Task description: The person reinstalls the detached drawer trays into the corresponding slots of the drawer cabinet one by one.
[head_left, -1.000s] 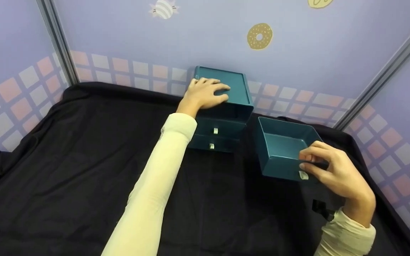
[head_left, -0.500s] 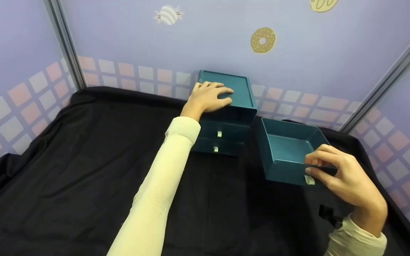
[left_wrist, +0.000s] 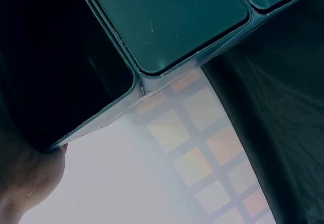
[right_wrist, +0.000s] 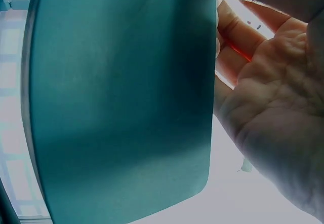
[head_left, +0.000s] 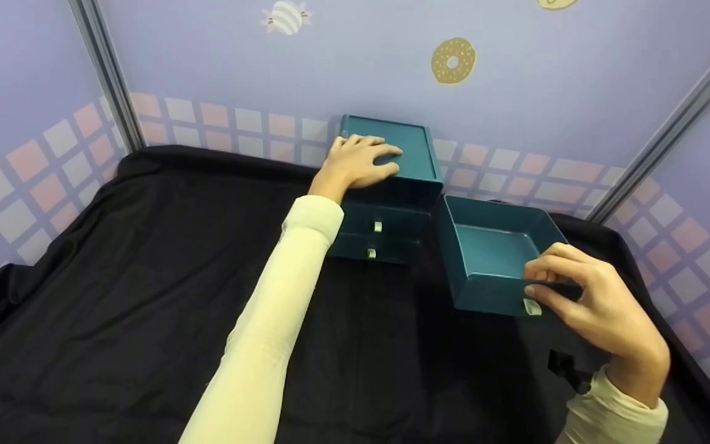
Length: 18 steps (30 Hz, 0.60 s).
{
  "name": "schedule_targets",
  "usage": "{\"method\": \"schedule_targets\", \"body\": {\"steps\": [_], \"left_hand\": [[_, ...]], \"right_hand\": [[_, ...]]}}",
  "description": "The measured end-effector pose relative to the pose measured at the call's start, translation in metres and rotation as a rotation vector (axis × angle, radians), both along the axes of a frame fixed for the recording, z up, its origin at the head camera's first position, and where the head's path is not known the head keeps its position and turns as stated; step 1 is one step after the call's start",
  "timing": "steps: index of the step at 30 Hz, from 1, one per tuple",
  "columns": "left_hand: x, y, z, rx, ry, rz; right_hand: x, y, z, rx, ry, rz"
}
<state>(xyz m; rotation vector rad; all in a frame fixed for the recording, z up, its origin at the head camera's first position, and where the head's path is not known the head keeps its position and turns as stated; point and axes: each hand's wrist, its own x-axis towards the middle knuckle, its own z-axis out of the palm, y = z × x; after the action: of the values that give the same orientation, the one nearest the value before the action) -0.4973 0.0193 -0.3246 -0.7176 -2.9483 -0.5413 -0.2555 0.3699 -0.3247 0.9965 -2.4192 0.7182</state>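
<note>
Black cloth [head_left: 114, 296] covers the whole desk, with the teal drawer chest [head_left: 389, 191] sitting at the back against the patterned wall [head_left: 515, 92]. My left hand [head_left: 355, 163] lies flat on its top, fingers relaxed, just steadying it. Top slot of the chest looks empty, while the two lower drawers are in with their little pulls showing. The pulled-out drawer [head_left: 493, 259] is over on the right, just beside the chest, and my right hand [head_left: 583, 302] pinches its front edge by the pull tab [head_left: 532, 307]. So I'd say one drawer is fully out and two are left in place.
</note>
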Motion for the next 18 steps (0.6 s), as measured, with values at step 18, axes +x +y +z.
{"method": "schedule_targets", "body": {"steps": [18], "left_hand": [[0.0, 0.0, 0.001, -0.001, -0.002, -0.011]], "right_hand": [[0.002, -0.023, 0.004, 0.011, -0.025, 0.043]]}}
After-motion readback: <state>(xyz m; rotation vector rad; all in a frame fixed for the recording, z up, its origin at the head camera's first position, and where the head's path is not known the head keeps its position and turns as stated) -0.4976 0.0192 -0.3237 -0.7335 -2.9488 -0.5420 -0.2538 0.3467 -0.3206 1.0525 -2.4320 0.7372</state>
